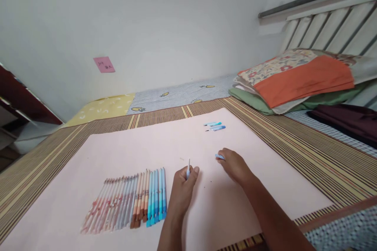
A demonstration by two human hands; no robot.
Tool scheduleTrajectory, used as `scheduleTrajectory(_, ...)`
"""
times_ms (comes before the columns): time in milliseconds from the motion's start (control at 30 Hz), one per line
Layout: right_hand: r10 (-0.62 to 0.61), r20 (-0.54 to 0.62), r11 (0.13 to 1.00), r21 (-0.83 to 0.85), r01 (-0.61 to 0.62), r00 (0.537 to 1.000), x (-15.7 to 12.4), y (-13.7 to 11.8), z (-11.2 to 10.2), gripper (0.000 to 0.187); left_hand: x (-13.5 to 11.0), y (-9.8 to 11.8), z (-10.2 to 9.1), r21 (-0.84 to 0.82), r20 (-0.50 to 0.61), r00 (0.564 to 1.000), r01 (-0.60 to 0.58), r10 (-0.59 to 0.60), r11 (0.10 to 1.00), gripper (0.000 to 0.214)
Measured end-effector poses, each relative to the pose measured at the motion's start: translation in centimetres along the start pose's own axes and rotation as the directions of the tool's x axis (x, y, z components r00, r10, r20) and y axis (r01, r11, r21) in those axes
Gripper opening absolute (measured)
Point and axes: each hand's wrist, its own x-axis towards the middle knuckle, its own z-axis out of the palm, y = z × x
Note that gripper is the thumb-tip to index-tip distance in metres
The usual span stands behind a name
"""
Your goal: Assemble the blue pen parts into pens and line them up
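The left hand [183, 188] grips a pen [188, 169] upright at centre frame; the right hand [234, 166] closes on a blue cap [219, 157]. A row of pens [129, 200] lies lower left on pink paper [250, 188], loose pens [216, 126] above.

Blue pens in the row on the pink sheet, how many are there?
4 blue pens, side by side at the right end of the row of pens on the pink sheet, just left of the left hand. None looks hidden.

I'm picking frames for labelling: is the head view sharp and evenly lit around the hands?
Head view: soft, even light, no glare; faint shadows under the left hand and right hand; the row of pens is slightly soft; edges bow from wide-angle distortion.
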Motion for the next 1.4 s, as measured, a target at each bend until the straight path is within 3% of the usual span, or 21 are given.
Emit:
scheduleTrajectory(100,0.003,-0.039,0.999,0.037,-0.002,0.999,-0.2,-0.4,0.1,0.020,0.0,0.0,0.0,0.001,-0.001,1.000,-0.008,0.008,1.000,0.051)
scheduleTrajectory(200,0.005,-0.069,0.971,0.240,0.012,0.998,-0.6,-1.5,-0.1,0.016,0.1,0.0,0.0,-0.003,-0.023,1.000,-0.002,0.002,1.000,0.044)
scheduleTrajectory(300,-0.051,-0.057,0.818,0.570,0.075,0.997,-1.3,-3.9,-0.7,0.009,0.2,0.0,-0.2,-0.032,-0.086,0.996,0.000,-0.003,0.999,0.038)
scheduleTrajectory(433,-0.102,-0.069,0.681,0.722,0.120,0.992,-2.5,-7.5,-1.0,0.011,0.3,0.4,-0.7,-0.062,-0.151,0.988,-0.034,0.024,0.998,0.032)
scheduleTrajectory(533,-0.135,-0.080,0.642,0.752,0.148,0.988,-3.1,-9.0,-0.5,0.006,0.2,0.8,-1.2,-0.108,-0.175,0.984,-0.049,0.029,0.993,0.029)
scheduleTrajectory(733,-0.211,-0.232,0.602,0.735,0.313,0.950,-3.4,-10.0,0.4,0.008,0.1,0.5,-2.1,-0.148,-0.182,0.982,-0.074,0.046,0.986,0.028)
scheduleTrajectory(900,-0.240,-0.071,0.594,0.778,0.204,0.968,-3.5,-9.6,-0.4,0.017,0.2,0.1,-2.8,-0.163,-0.186,0.982,-0.050,0.019,0.985,0.030)
scheduleTrajectory(1067,-0.282,0.047,0.604,0.785,0.139,0.958,-3.5,-8.4,-0.8,0.026,0.0,0.5,-3.4,-0.187,-0.208,0.978,-0.048,0.008,0.981,0.030)
scheduleTrajectory(1233,-0.400,0.058,0.608,0.764,0.218,0.915,-3.1,-8.4,-0.3,0.025,-0.1,0.9,-3.5,-0.136,-0.226,0.973,-0.073,0.041,0.988,0.029)
scheduleTrajectory(1400,-0.426,0.008,0.618,0.733,0.285,0.905,-2.9,-8.5,-0.4,0.029,-0.2,1.3,-3.5,-0.076,-0.224,0.972,-0.091,0.072,0.993,0.026)
